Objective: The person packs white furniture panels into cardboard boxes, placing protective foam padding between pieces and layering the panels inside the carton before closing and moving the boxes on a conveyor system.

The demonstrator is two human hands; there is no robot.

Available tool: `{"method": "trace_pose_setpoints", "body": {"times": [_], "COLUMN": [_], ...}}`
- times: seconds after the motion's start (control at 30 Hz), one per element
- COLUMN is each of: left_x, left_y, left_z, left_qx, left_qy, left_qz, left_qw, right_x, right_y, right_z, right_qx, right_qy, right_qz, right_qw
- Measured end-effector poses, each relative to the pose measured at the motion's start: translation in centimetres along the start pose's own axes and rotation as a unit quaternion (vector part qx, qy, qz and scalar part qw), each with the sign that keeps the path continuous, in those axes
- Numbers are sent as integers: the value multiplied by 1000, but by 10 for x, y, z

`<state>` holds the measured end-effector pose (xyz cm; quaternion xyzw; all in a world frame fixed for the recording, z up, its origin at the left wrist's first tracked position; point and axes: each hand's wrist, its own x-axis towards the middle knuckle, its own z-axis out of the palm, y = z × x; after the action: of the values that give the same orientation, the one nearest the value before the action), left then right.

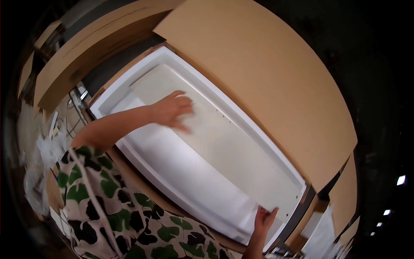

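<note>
Left hand (174, 110) flat on white panel (224, 146) | right hand (264, 219) gripping its end

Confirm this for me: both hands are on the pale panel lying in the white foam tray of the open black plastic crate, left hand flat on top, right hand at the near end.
One thing is wrong: the container is a brown cardboard box, not a black plastic crate. The head view shows the left hand flat on the pale panel in the white foam tray, and the right hand at its near end.

open cardboard carton (129, 69) | centre | long, brown, white foam lining (202, 77) || stacked flat cartons (86, 43) | upper left | brown
</note>
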<state>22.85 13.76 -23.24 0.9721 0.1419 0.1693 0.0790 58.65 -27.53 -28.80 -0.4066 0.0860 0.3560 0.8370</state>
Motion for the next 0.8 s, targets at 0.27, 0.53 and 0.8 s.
{"method": "trace_pose_setpoints", "body": {"times": [0.27,0.53,0.8], "left_x": [-97,-84,-100], "left_y": [-53,-64,-79], "left_z": [-3,8,6], "left_qx": [206,268,274], "left_qy": [-60,-78,-101], "left_qz": [-71,-64,-40], "left_qw": [974,958,956], "right_x": [-4,4,28], "right_y": [11,18,2], "right_z": [34,26,20], "right_qx": [-24,-120,-436], "right_qy": [-21,16,52], "right_qz": [21,77,152], "right_qw": [999,990,885]}}
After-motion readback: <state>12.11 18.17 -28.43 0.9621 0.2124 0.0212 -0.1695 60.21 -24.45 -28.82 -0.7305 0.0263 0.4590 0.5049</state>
